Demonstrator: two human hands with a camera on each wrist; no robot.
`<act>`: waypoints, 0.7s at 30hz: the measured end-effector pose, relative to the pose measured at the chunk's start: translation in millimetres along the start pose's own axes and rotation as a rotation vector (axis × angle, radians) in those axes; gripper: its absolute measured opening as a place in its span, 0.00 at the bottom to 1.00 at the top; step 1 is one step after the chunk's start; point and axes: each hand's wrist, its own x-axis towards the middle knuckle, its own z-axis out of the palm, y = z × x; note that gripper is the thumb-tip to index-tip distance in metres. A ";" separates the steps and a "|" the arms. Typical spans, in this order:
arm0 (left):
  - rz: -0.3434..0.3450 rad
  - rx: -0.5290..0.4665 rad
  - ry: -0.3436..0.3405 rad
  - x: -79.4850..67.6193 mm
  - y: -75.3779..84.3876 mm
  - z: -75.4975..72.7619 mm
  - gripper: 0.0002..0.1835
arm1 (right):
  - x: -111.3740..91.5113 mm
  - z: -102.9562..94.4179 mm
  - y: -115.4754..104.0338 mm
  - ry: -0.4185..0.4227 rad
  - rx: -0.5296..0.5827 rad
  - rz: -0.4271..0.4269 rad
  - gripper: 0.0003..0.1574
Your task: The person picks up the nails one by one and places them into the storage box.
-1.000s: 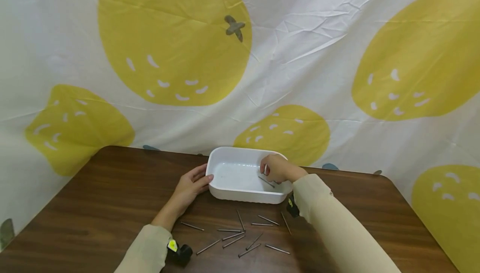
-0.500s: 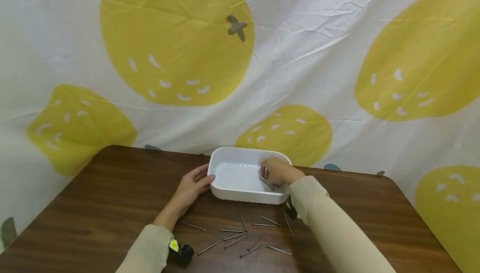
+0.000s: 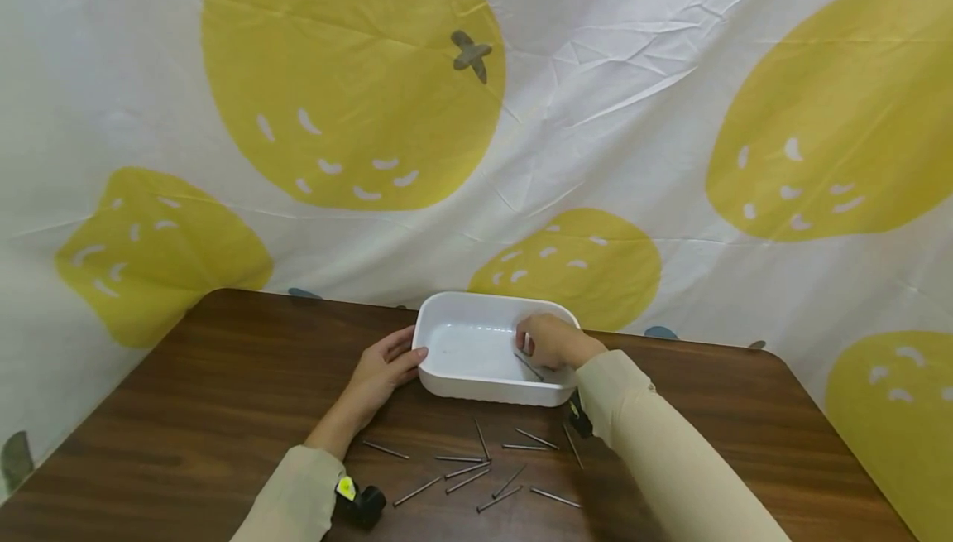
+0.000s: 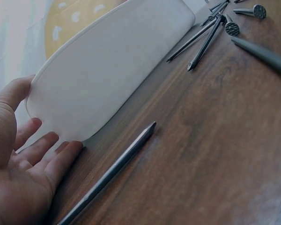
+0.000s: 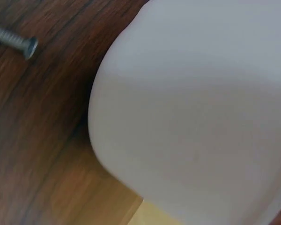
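A white rectangular container (image 3: 491, 390) stands near the table's back edge. My left hand (image 3: 381, 366) holds its left end, thumb at the rim and fingers against the outer wall, as the left wrist view shows. Inside the container's right part, my right hand (image 3: 553, 341) has curled fingers at the upper end of a steel nail (image 3: 530, 366), seemingly pinching it; the fingertips are partly hidden. The nail slants down toward the container's floor. In the right wrist view the container's wall (image 5: 187, 117) blocks sight of that hand.
Several loose nails (image 3: 467, 481) lie on the brown wooden table (image 3: 223, 410) in front of the container. One nail (image 4: 112, 171) lies close to the left wrist. A white cloth (image 3: 596, 112) with yellow fruit prints hangs behind the table.
My right hand has lowered slightly inside the container, toward the nail, then stayed nearly still. The left hand keeps its hold; the view has shifted slightly.
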 end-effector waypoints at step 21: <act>0.003 0.025 0.007 -0.2 0.4 0.4 0.33 | -60.9 -50.3 -8.4 0.078 -0.035 -0.200 0.16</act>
